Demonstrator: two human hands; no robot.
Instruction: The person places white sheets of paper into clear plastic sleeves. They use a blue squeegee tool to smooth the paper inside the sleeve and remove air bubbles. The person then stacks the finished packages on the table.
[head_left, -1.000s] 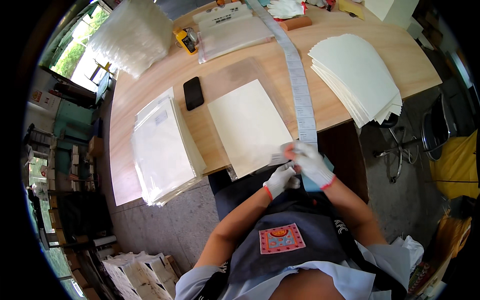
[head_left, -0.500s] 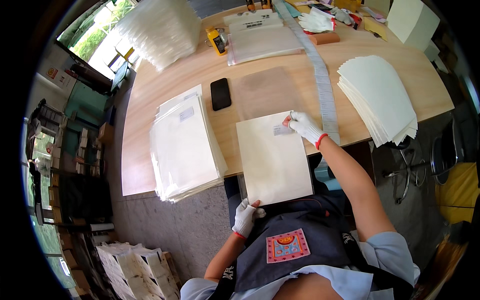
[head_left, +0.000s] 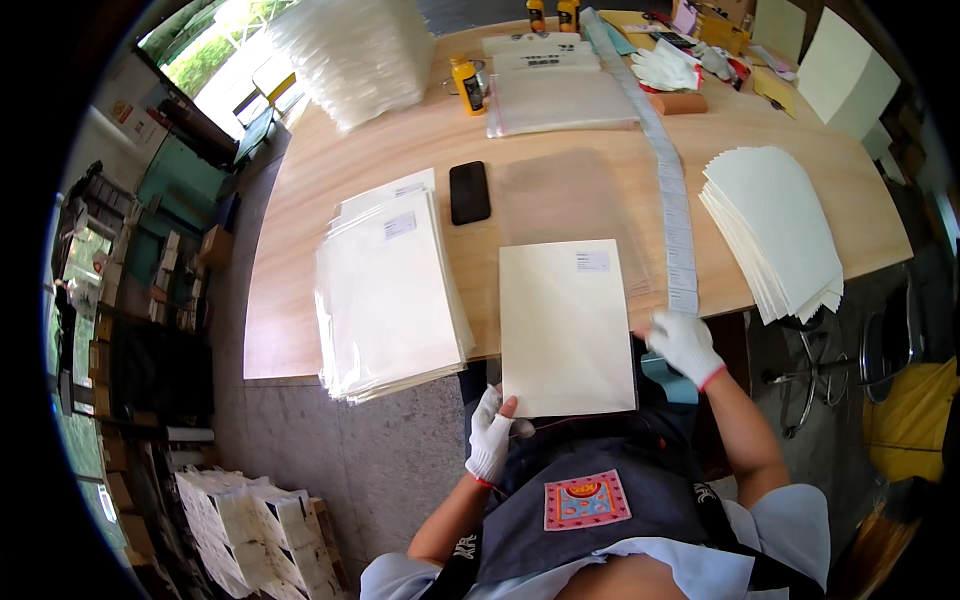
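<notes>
A cream sheet (head_left: pixel 567 330) with a small white label (head_left: pixel 592 261) near its upper right corner lies partly on the table and overhangs its front edge. My left hand (head_left: pixel 490 435), in a white glove with bare fingertips, pinches the sheet's lower left corner, thumb on top. Beside the sheet's right edge is my gloved right hand (head_left: pixel 686 347), off the label; its fingers are blurred, so their grip does not show. Beyond the sheet lies a clear plastic sleeve (head_left: pixel 565 195). A strip of labels (head_left: pixel 677 215) runs down the table to the right hand.
Left of the sheet is a stack of labelled sheets in clear sleeves (head_left: pixel 385 295), with a black phone (head_left: pixel 469 193) beside it. A fanned stack of blank sheets (head_left: pixel 780 225) lies right. Farther back are plastic bags (head_left: pixel 560 103), a yellow bottle (head_left: pixel 467 85) and a tall clear pile (head_left: pixel 350 60).
My right hand has left the label and moved down and right, past the sheet's right edge. The left hand keeps its corner. The whole view has shifted slightly.
</notes>
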